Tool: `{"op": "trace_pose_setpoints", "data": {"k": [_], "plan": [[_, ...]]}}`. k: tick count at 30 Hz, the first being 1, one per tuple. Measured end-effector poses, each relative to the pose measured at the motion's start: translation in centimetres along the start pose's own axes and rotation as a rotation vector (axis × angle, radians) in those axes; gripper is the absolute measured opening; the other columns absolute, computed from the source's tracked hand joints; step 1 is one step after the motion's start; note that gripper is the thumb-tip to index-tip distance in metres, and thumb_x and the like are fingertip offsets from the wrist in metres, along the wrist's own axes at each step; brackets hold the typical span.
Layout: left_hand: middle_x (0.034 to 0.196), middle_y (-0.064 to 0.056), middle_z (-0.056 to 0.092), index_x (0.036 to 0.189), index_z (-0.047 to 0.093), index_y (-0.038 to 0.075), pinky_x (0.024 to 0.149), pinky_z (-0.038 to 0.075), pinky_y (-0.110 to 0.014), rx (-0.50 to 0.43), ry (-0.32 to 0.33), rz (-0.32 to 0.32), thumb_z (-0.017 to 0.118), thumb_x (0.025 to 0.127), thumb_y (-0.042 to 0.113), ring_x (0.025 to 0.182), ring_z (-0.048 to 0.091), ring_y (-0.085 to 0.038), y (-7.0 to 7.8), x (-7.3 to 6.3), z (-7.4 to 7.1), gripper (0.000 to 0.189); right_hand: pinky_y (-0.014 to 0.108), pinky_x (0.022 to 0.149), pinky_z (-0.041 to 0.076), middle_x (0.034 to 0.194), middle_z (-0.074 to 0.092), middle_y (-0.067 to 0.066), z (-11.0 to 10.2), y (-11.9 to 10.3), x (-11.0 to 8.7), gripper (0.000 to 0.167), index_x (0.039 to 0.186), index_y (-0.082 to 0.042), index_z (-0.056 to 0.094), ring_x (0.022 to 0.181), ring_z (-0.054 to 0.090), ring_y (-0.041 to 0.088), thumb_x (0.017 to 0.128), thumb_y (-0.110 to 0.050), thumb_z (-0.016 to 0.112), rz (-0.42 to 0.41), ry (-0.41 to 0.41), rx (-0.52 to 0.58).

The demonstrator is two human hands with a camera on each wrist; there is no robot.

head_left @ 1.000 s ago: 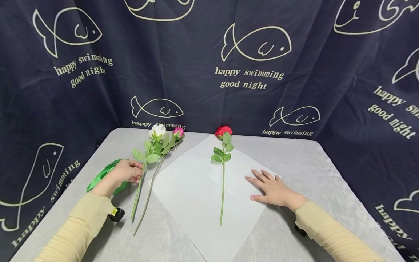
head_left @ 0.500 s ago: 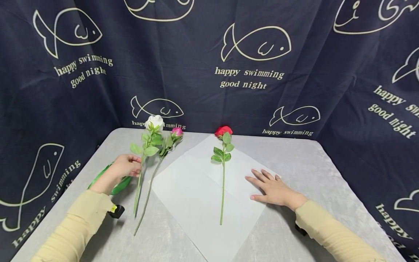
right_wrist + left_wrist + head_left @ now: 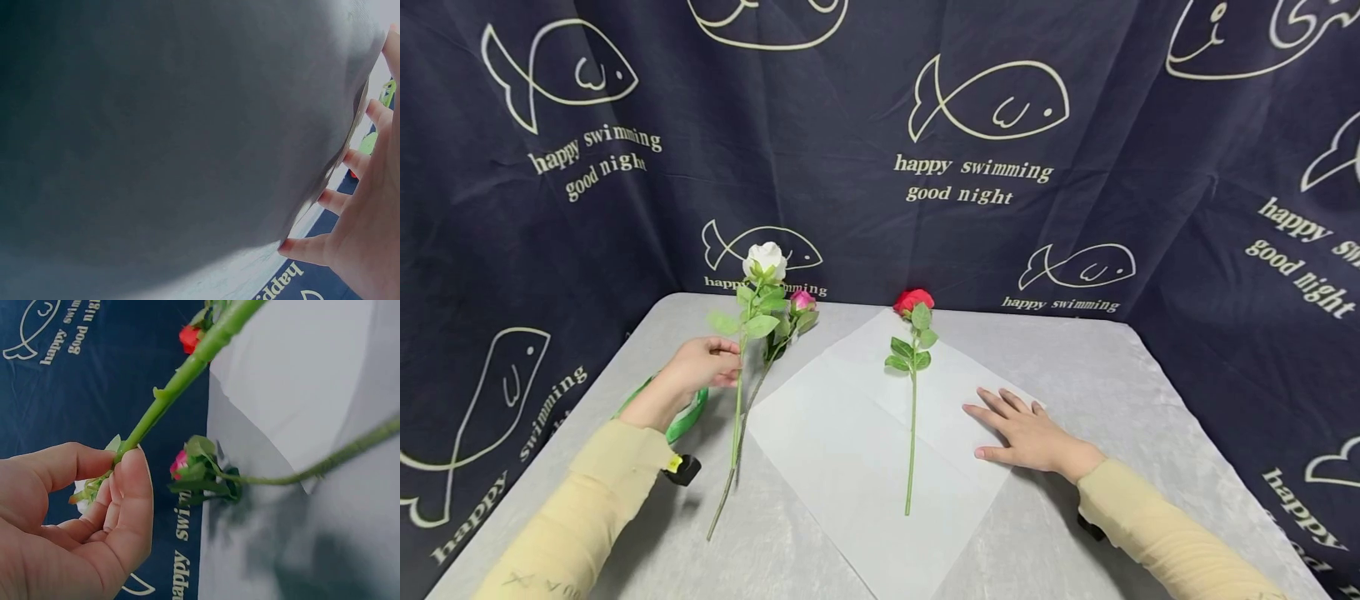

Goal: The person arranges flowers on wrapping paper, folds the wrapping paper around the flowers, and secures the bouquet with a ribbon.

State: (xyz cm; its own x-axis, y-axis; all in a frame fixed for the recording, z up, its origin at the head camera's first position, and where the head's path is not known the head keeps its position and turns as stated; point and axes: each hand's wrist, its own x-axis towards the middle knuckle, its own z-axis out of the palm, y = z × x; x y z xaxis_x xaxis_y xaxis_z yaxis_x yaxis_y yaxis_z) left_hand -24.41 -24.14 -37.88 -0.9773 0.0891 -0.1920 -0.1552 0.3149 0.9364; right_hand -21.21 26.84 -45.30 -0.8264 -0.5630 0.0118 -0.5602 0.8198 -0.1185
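My left hand pinches the green stem of a white rose between thumb and fingers, and the flower is raised off the table. In the left wrist view the thumb and fingertips meet on the stem, while the bloom is mostly hidden behind the hand. Below it lies a pink rose, its stem partly crossed by the white rose's. A red rose lies on a white paper sheet set cornerwise. My right hand rests on the sheet's right corner, fingers spread.
A roll of green ribbon lies by my left wrist, partly hidden by it. The grey cloth-covered table meets a dark blue curtain printed with fish at the back and sides.
My left hand has lifted the white rose and carried it slightly up and to the right, over the pink rose. The pink bloom has shifted a little left. My right hand stays put.
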Motion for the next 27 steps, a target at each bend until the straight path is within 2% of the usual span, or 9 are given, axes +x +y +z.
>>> {"op": "trace_pose_setpoints", "data": {"k": [4, 9, 15, 27], "plan": [[0.090, -0.009, 0.058, 0.121, 0.043, -0.013, 0.071, 0.056, -0.025, -0.012, -0.011, 0.006, 0.053, 0.090, 0.005, 0.070, 0.060, -0.010, 0.8, 0.3, 0.5, 0.037, 0.077, 0.093, 0.023, 0.155, 0.025, 0.009, 0.0, 0.0, 0.0, 0.074, 0.146, -0.030, 0.035, 0.137, 0.024, 0.046, 0.084, -0.068, 0.050, 0.018, -0.020, 0.013], [0.093, -0.010, 0.058, 0.122, 0.041, -0.014, 0.073, 0.056, -0.025, -0.063, -0.045, 0.022, 0.054, 0.090, 0.004, 0.074, 0.060, -0.011, 1.6, 0.8, 1.2, 0.039, 0.078, 0.091, 0.024, 0.154, 0.027, 0.010, 0.1, 0.2, -0.1, 0.073, 0.145, -0.031, 0.036, 0.135, 0.027, 0.047, 0.083, -0.067, 0.051, 0.002, 0.005, 0.012], [0.087, -0.005, 0.059, 0.119, 0.044, -0.012, 0.071, 0.056, -0.024, -0.122, -0.065, 0.033, 0.054, 0.089, 0.001, 0.072, 0.061, -0.011, 2.0, 1.5, 2.5, 0.034, 0.078, 0.089, 0.025, 0.152, 0.029, 0.012, 0.0, 0.0, -0.1, 0.072, 0.144, -0.030, 0.038, 0.133, 0.029, 0.048, 0.084, -0.065, 0.053, -0.010, 0.022, 0.011], [0.083, -0.004, 0.060, 0.116, 0.046, -0.012, 0.069, 0.056, -0.025, -0.174, -0.081, 0.027, 0.056, 0.088, -0.001, 0.070, 0.061, -0.013, 2.7, 3.0, 6.3, 0.032, 0.077, 0.092, 0.025, 0.154, 0.027, 0.009, -0.2, -0.1, 0.0, 0.073, 0.145, -0.030, 0.037, 0.136, 0.027, 0.045, 0.084, -0.067, 0.051, 0.014, -0.012, 0.007]]}}
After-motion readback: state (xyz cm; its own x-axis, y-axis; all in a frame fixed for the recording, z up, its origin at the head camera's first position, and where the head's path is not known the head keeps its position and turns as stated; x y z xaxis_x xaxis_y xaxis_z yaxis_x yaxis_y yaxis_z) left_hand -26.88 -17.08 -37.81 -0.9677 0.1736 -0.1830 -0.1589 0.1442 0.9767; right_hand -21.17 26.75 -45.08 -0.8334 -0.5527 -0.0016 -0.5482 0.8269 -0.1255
